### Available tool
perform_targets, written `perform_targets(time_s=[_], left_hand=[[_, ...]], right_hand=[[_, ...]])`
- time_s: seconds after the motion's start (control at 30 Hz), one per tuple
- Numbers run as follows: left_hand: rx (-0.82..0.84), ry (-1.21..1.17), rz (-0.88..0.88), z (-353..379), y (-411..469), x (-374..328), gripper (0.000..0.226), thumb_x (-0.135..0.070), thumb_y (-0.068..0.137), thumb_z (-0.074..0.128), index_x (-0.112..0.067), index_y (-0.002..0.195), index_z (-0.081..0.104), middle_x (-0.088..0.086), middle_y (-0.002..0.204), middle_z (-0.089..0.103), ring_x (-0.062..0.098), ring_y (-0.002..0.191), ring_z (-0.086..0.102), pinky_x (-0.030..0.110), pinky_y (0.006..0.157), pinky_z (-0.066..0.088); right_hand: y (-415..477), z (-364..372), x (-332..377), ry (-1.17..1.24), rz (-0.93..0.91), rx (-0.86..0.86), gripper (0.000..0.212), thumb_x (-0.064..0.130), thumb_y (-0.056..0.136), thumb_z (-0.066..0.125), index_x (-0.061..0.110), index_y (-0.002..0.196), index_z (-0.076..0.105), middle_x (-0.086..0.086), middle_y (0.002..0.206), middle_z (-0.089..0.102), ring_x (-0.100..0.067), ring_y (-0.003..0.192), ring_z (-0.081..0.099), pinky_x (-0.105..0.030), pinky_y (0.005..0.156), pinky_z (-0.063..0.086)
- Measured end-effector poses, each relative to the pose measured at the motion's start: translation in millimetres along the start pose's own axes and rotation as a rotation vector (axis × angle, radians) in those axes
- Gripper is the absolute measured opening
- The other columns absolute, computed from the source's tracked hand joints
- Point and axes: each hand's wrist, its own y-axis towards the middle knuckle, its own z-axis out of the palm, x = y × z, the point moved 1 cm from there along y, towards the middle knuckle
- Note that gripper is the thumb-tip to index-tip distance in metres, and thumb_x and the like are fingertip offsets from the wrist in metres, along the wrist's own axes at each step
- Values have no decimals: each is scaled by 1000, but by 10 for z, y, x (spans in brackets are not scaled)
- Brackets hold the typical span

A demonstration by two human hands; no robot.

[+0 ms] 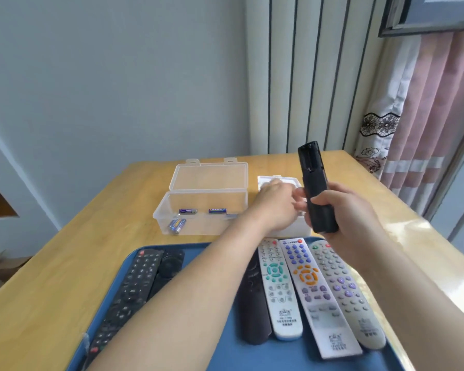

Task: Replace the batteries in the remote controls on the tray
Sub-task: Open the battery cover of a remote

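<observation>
The right hand (pixel 343 210) gripped the black remote (pixel 315 183) by its lower half, long axis nearly upright, open battery bay at the top end, above and just right of the left hand (pixel 275 204); that hand, the nearer one, reached over the small white box (pixel 287 232) on the desk (pixel 91 236); its fingers were blurred and partly behind the remote, so I cannot tell whether they pinched anything; the box's contents were hidden; other remotes (pixel 277 285) lay on the blue tray (pixel 198 247).
</observation>
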Motion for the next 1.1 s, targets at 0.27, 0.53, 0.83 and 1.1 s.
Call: perform_targets(time_s=[0.27, 0.53, 0.83, 1.1], left_hand=[[-299, -275, -149, -667, -236, 567, 34, -2, 83, 48, -22, 83, 76, -4, 94, 74, 13, 89, 64, 25, 84, 52], [-12, 430, -424, -1016, -306, 1516, 21, -9, 78, 57, -22, 81, 74, -6, 90, 72, 20, 92, 66, 28, 76, 54], [330, 690, -457, -993, -39, 1495, 26, -10, 81, 69, -14, 62, 50, -1, 56, 53, 16, 51, 48, 23, 46, 39], [465, 516, -433, -967, 31, 1586, 7, -14, 84, 70, -12, 86, 63, 2, 75, 62, 22, 63, 52, 23, 53, 41]], right_hand=[[210, 243, -155, -351, -69, 124, 12, 7, 91, 62, 10, 104, 62, -10, 79, 65, -21, 69, 60, -39, 74, 47], [326, 624, -348, -929, -288, 329, 7, 23, 93, 59, 21, 98, 62, 8, 71, 61, -14, 61, 52, -18, 50, 38], [367, 812, -464, -1105, -357, 349, 10, 23, 93, 56, 15, 89, 58, 2, 67, 52, -17, 58, 46, -28, 51, 33], [353, 772, -456, -977, -332, 313, 12, 23, 91, 59, 11, 94, 60, -17, 84, 67, -36, 79, 64, -47, 69, 55]])
